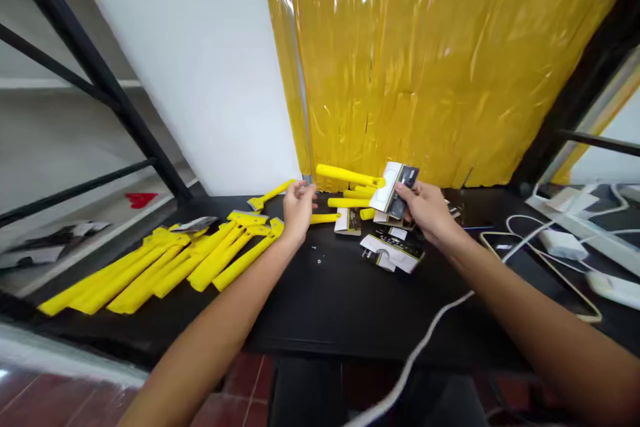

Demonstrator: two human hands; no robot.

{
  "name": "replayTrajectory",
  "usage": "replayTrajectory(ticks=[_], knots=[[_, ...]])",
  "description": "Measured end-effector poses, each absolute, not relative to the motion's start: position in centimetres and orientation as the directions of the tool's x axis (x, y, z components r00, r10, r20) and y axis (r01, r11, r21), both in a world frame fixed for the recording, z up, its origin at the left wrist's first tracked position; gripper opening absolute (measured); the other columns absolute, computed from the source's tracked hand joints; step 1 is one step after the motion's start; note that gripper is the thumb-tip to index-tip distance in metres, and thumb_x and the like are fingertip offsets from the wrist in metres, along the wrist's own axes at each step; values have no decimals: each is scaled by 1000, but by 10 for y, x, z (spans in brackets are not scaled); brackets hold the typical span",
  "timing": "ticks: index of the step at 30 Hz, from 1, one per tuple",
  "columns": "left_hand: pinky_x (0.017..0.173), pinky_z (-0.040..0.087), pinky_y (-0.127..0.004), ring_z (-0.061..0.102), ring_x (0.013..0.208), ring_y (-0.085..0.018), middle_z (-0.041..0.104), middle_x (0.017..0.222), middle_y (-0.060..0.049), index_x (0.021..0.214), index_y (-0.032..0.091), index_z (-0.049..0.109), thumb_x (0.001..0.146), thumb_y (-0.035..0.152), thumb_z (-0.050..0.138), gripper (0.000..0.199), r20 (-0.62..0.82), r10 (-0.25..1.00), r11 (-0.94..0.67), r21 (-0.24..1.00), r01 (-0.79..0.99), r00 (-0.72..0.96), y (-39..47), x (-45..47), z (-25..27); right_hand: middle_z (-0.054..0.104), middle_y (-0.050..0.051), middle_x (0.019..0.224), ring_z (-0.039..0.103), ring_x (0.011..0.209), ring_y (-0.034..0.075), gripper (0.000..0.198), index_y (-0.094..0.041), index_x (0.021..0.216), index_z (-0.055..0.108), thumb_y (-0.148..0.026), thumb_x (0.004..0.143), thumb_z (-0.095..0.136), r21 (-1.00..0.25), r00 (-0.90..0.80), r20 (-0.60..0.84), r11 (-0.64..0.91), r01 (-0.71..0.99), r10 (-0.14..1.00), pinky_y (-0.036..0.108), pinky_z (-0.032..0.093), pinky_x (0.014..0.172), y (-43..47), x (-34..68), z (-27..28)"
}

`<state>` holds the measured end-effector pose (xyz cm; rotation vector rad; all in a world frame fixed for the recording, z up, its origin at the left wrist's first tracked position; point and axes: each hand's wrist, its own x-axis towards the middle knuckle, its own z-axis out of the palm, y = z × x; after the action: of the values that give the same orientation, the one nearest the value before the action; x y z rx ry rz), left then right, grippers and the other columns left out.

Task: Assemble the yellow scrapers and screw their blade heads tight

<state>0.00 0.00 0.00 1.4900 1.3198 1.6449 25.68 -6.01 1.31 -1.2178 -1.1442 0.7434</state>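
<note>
My right hand is closed on a yellow-handled scraper, gripping the black and white card sleeve around its head. The handle points left, above the table. My left hand is raised to the left of that handle, its fingers loosely bent and apart, with nothing visible in them. Just beyond it lies a yellow scraper with a bare head. Under my right hand are more carded scrapers, partly hidden, and loose printed cards.
Several yellow scrapers lie in a row at the left of the black table. Small bits lie mid-table. A white cable, a phone and chargers are at right. Yellow wrapping covers the back.
</note>
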Motion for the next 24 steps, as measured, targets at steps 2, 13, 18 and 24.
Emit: replayTrajectory(ticks=[2, 13, 18, 24], knots=[[93, 54, -40, 66, 98, -22, 66, 106, -9, 118, 17, 54, 86, 29, 60, 34, 577, 789, -459, 781, 422, -210, 0, -5, 3, 56, -2, 54, 48, 45, 13, 30, -19, 71, 57, -46, 84, 62, -948, 303, 273, 201, 246, 913, 24, 36, 45, -52, 265, 11], [117, 36, -45, 46, 140, -27, 54, 148, -13, 136, 20, 61, 101, 41, 45, 45, 366, 737, -656, 188, 730, 568, -27, 1, -16, 71, 9, 74, 63, 70, 23, 27, -17, 78, 71, -39, 88, 62, -565, 247, 401, 26, 825, 882, 30, 40, 61, -40, 281, -3], [117, 36, -46, 44, 142, -29, 52, 150, -13, 126, 20, 70, 101, 46, 42, 45, 342, 741, -653, 164, 739, 578, -28, 1, -13, 72, 11, 92, 67, 86, 27, 34, -18, 108, 71, -43, 89, 61, -443, 268, 436, -55, 895, 859, 33, 43, 67, -47, 281, 2], [116, 37, -42, 48, 138, -28, 55, 146, -14, 122, 17, 70, 100, 43, 45, 43, 355, 752, -633, 155, 759, 555, -27, 0, -12, 54, 17, 131, 65, 104, 33, 66, -19, 145, 48, -47, 87, 64, -358, 250, 533, -52, 932, 808, 39, 51, 74, -53, 272, -1]])
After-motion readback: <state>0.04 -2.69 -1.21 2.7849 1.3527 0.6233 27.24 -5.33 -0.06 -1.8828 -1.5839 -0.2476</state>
